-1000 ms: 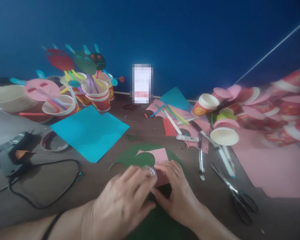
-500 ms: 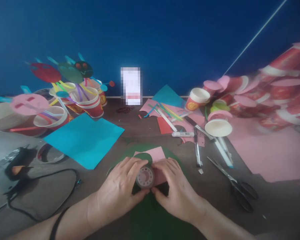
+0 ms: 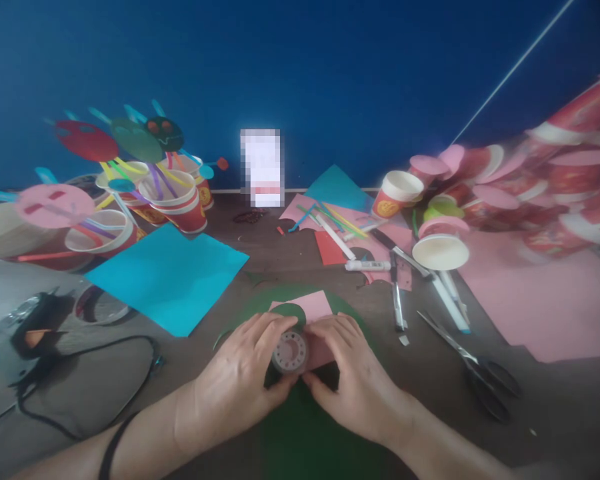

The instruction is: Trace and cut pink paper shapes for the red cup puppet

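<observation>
A small tape roll (image 3: 291, 351) with a ring of holes in its core sits between my hands. My left hand (image 3: 253, 360) grips its left side, thumb below and fingers above. From the right, my right hand (image 3: 347, 367) curls round it, thumb and fingertips at the roll's edge; exact contact there is hard to see. Under the roll lies pink paper (image 3: 314, 308), with a dark green rounded piece (image 3: 289, 312) partly covered by my left fingers. All this rests on a larger green sheet (image 3: 320, 433).
Scissors (image 3: 473, 363) and a cutter knife (image 3: 397, 297) lie to the right, near a marker (image 3: 367, 265). At left are a glue gun (image 3: 23, 340) with its cord, blue paper (image 3: 173, 280) and decorated paper cups (image 3: 173, 200). More cups (image 3: 575, 173) pile up at right.
The view has shifted slightly, so the surroundings sit a little differently in the picture. Both hands keep nearly the same grip around the tape roll.
</observation>
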The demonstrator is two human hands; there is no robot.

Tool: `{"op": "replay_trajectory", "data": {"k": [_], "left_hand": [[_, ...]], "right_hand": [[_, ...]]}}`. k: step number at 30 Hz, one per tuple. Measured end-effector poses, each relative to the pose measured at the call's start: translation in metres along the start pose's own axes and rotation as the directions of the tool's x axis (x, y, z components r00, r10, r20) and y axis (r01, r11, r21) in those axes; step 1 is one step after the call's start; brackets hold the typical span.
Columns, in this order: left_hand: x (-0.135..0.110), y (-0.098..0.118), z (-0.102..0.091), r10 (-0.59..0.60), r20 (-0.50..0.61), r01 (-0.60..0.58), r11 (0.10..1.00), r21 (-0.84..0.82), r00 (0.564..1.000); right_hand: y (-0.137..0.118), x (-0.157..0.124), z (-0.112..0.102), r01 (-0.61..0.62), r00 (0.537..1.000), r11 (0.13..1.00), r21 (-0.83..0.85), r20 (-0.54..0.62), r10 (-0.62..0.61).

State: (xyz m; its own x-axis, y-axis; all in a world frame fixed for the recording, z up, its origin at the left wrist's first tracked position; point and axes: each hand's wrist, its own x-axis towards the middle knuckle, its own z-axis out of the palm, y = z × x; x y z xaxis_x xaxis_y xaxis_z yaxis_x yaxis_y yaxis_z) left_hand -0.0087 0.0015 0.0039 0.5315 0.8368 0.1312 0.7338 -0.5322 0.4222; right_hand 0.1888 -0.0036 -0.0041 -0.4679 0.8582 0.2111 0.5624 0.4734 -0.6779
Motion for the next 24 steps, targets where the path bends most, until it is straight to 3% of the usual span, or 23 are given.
{"op": "replay_trajectory", "data": {"k": [24], "left_hand": [[0.0033,-0.0006,-0.0025,-0.027,0.031,0.03,0.996,-0.083,0.999]], "right_hand": [[-0.0019,0.0006,-0.0007,-0.007,1.0,1.0,0.009,-0.007,0.007]]}}
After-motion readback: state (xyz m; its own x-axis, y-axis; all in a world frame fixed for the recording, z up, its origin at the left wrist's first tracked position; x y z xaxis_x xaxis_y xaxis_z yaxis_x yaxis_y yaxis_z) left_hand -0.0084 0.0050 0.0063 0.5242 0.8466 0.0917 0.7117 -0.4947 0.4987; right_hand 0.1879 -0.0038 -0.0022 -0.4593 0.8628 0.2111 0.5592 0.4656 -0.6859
